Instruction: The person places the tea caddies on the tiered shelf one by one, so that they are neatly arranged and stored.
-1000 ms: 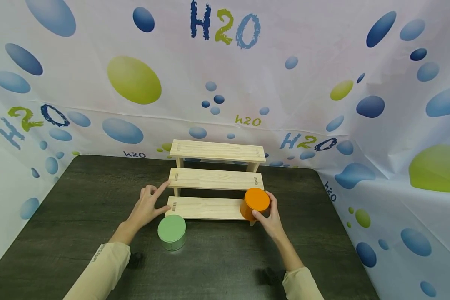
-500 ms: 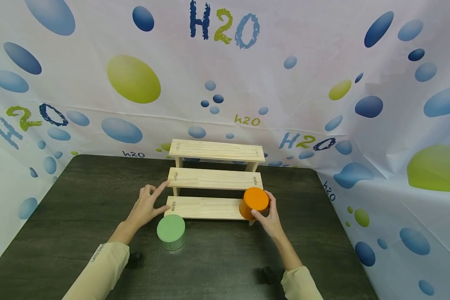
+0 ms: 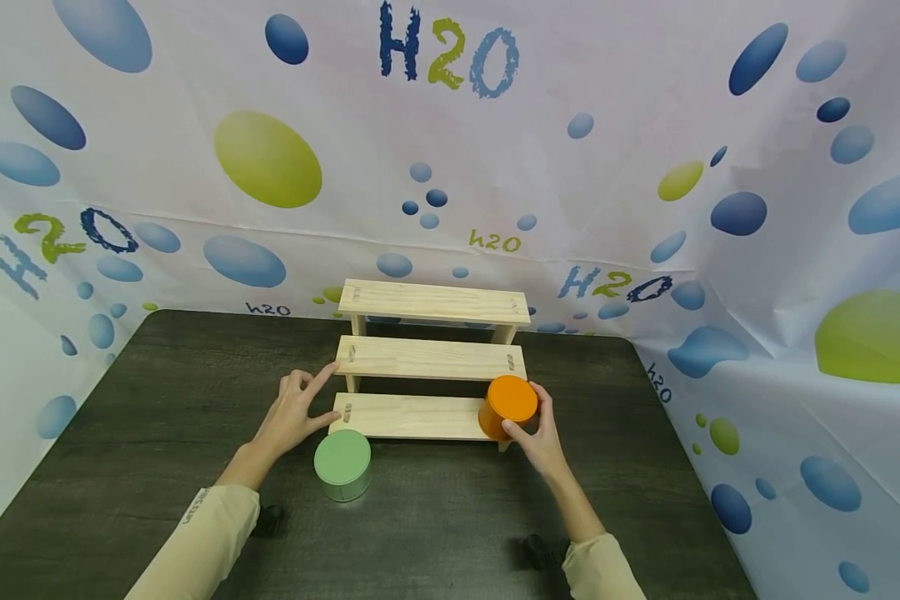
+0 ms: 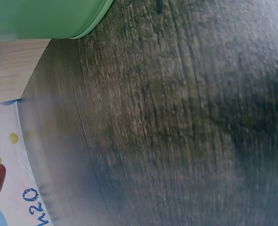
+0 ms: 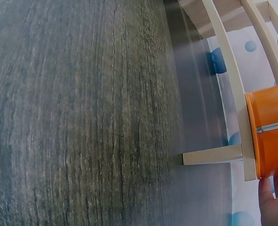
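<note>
A light wooden three-step shelf [image 3: 420, 358] stands on the dark table. On the right end of its lowest board is an orange round tin [image 3: 511, 407], and my right hand [image 3: 543, 437] grips it, thumb in front and fingers at its right side. The right wrist view shows the orange tin [image 5: 274, 129] with its base against the board. My left hand [image 3: 291, 414] is at the shelf's left end, index fingertip at the middle board and thumb at the lowest one. A green round tin [image 3: 342, 467] sits on the table in front of the lowest board's left end.
A white sheet [image 3: 570, 183] printed with blue and green spots and lettering hangs behind the table and along both sides. The dark wood-grain table [image 3: 420, 533] extends around the shelf. Small black objects [image 3: 537, 552] show beside both wrists.
</note>
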`<state>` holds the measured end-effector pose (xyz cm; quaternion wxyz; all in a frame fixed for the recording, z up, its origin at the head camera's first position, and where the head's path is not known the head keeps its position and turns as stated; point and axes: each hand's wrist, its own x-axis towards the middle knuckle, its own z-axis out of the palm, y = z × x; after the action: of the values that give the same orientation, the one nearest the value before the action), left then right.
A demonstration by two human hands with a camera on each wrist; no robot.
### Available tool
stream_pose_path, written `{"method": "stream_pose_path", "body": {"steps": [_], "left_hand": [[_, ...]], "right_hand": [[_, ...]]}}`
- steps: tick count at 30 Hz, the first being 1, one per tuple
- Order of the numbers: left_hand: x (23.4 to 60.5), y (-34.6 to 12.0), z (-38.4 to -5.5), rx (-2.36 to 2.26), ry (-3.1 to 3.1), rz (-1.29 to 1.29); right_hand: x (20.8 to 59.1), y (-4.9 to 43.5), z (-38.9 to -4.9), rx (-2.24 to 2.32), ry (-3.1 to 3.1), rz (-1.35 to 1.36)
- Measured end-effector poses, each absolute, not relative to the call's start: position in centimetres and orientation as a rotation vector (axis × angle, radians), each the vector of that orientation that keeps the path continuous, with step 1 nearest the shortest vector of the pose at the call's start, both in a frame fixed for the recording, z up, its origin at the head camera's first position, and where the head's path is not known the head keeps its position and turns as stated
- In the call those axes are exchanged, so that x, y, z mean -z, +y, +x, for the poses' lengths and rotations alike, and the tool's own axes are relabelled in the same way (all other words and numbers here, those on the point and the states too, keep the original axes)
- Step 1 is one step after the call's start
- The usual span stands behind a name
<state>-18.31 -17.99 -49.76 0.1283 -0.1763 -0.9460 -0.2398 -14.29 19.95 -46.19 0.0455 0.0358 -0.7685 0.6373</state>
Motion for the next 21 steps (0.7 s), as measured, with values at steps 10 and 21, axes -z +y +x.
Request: {"method": "stream_pose_path", "body": {"steps": [10, 21], "left_hand": [[49.8, -17.9, -18.5, 0.7, -2.749, -0.52], [49.8, -17.9, -18.3, 0.685, -2.75, -0.519]], "right_hand": [[46.3, 20.2, -14.2, -1.925, -2.381, 0.102], [48.9, 21.9, -14.5, -1.958, -2.339, 0.152]]}}
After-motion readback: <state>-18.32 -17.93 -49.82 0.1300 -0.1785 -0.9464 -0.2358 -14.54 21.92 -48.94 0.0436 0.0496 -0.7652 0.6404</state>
